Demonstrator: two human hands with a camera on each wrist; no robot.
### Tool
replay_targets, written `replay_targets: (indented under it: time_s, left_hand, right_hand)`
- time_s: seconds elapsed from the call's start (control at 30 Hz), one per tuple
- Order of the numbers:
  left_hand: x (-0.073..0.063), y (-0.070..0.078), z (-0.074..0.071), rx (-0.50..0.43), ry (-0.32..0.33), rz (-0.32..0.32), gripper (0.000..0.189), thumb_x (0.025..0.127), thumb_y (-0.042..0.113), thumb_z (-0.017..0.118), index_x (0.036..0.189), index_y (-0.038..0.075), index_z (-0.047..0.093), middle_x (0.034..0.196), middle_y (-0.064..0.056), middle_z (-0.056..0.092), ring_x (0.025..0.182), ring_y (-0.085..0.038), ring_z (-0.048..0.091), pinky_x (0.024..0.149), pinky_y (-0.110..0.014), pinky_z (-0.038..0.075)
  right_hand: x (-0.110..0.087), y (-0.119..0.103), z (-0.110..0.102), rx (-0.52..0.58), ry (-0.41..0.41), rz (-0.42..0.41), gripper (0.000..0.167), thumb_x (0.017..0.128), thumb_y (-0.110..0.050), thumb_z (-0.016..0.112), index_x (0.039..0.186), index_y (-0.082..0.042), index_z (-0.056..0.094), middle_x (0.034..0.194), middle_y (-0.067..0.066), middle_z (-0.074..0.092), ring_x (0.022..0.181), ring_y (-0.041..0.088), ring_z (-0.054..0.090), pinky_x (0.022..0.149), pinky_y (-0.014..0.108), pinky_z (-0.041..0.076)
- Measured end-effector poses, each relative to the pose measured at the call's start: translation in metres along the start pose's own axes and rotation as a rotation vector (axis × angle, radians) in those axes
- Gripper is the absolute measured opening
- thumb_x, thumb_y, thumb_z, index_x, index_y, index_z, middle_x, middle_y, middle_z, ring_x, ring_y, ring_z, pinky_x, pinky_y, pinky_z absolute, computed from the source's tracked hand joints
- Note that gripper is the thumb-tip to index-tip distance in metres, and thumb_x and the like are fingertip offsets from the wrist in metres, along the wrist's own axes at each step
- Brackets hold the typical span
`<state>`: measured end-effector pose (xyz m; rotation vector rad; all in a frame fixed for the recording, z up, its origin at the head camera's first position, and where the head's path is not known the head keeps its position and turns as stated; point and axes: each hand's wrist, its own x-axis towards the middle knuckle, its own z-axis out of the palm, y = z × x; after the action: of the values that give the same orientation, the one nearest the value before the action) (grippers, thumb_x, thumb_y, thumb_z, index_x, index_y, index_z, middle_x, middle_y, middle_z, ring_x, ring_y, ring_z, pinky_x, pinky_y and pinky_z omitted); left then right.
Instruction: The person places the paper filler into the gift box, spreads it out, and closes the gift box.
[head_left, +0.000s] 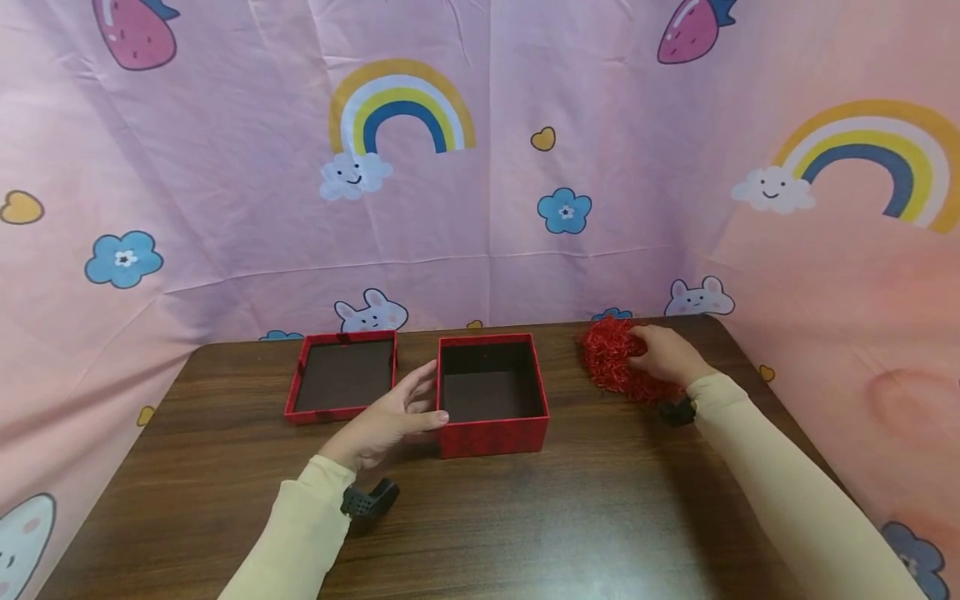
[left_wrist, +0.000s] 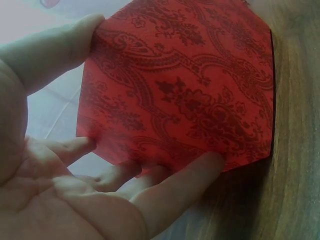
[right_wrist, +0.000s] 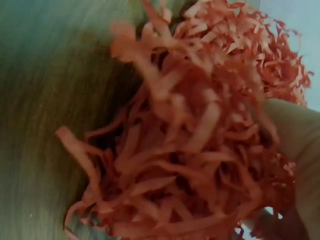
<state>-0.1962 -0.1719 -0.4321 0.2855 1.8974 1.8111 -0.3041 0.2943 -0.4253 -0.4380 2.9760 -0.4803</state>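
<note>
An uncovered red box [head_left: 492,433] with a dark inside stands near the middle of the table. At its left side is my left hand [head_left: 386,421], with the thumb at the near corner and the fingers spread along the side. The left wrist view shows that side's patterned red face [left_wrist: 185,95] between thumb and fingers. On the right, my right hand [head_left: 670,358] grips part of a pile of red shredded paper [head_left: 611,354]. Strands of the shredded paper [right_wrist: 190,165] fill the right wrist view and hide most of the fingers.
The red box lid [head_left: 341,377] lies inside up to the left of the box, close to the left hand. All of this is on a dark wooden table [head_left: 525,525]. A pastel patterned cloth [head_left: 487,208] hangs behind the table and along its sides.
</note>
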Motion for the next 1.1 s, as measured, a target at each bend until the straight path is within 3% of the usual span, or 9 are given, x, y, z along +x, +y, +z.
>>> replay_targets:
  time_s: [0.13,0.23,0.33,0.47,0.67,0.77,0.87,0.97,1.1]
  left_hand:
    - [0.0,0.0,0.0,-0.009,-0.008,0.002,0.099,0.095,0.017,0.076,0.167,0.023,0.009,0.171,-0.019,0.016,0.153,-0.045,0.025,0.114,-0.062,0.038]
    - [0.0,-0.001,0.0,-0.014,-0.008,0.003,0.1,0.094,0.017,0.077,0.167,0.022,0.01,0.17,-0.019,0.016,0.154,-0.045,0.024,0.114,-0.061,0.039]
    - [0.0,-0.001,0.0,-0.019,-0.002,0.005,0.099,0.094,0.016,0.077,0.167,0.024,0.011,0.171,-0.018,0.017,0.155,-0.042,0.023,0.114,-0.061,0.038]
    - [-0.001,-0.002,0.0,-0.013,0.004,0.01,0.098,0.094,0.016,0.077,0.167,0.024,0.011,0.171,-0.017,0.017,0.156,-0.041,0.022,0.114,-0.06,0.038]
    - [-0.002,-0.001,-0.001,0.036,0.014,0.014,0.096,0.094,0.021,0.077,0.167,0.023,0.013,0.17,-0.018,0.02,0.153,-0.042,0.027,0.112,-0.056,0.044]
    - [-0.003,-0.001,-0.002,0.046,0.03,0.013,0.095,0.094,0.021,0.078,0.166,0.024,0.016,0.169,-0.018,0.023,0.151,-0.042,0.031,0.111,-0.055,0.045]
    - [-0.004,-0.001,-0.002,0.041,0.042,0.011,0.095,0.093,0.021,0.079,0.166,0.025,0.017,0.168,-0.018,0.024,0.15,-0.042,0.032,0.111,-0.055,0.046]
    - [-0.004,-0.001,-0.001,0.028,0.04,0.013,0.094,0.094,0.021,0.078,0.166,0.025,0.017,0.168,-0.019,0.024,0.15,-0.042,0.033,0.11,-0.054,0.047]
    - [-0.005,0.0,0.001,-0.018,0.021,0.011,0.094,0.095,0.019,0.077,0.166,0.024,0.016,0.168,-0.02,0.024,0.148,-0.044,0.036,0.104,-0.054,0.052]
  right_hand:
    - [-0.003,-0.003,-0.002,-0.018,0.036,0.001,0.043,0.094,-0.015,0.075,0.131,0.004,0.064,0.127,0.027,0.067,0.12,0.048,0.06,0.103,0.066,0.045]
    - [-0.006,-0.005,-0.002,-0.076,0.086,-0.002,0.042,0.091,-0.018,0.077,0.128,0.001,0.067,0.129,0.027,0.066,0.12,0.052,0.055,0.1,0.069,0.039]
    - [-0.007,-0.008,-0.002,-0.132,0.137,-0.019,0.055,0.088,-0.02,0.081,0.136,0.0,0.061,0.137,0.029,0.059,0.124,0.055,0.047,0.097,0.071,0.033]
    - [-0.005,-0.012,-0.003,-0.15,0.143,-0.018,0.079,0.088,-0.023,0.081,0.153,0.0,0.044,0.148,0.031,0.049,0.131,0.057,0.041,0.101,0.072,0.029]
    - [-0.002,-0.025,-0.009,-0.198,0.154,-0.027,0.087,0.086,-0.027,0.084,0.155,0.001,0.04,0.15,0.03,0.047,0.134,0.057,0.039,0.108,0.075,0.027]
    - [0.005,-0.031,-0.009,-0.189,0.099,-0.115,0.089,0.085,-0.023,0.086,0.156,0.002,0.038,0.155,0.031,0.041,0.14,0.056,0.037,0.114,0.072,0.028]
    - [0.011,-0.036,-0.006,-0.126,-0.032,-0.181,0.093,0.086,-0.018,0.084,0.16,0.001,0.031,0.162,0.031,0.029,0.145,0.055,0.033,0.114,0.069,0.033]
    - [0.016,-0.038,-0.001,-0.05,-0.146,-0.162,0.096,0.088,-0.016,0.083,0.163,-0.003,0.024,0.165,0.031,0.021,0.146,0.054,0.033,0.111,0.066,0.039]
    - [0.02,-0.04,0.004,-0.057,-0.185,-0.147,0.089,0.088,-0.016,0.082,0.16,-0.002,0.033,0.16,0.03,0.034,0.142,0.051,0.041,0.111,0.064,0.041]
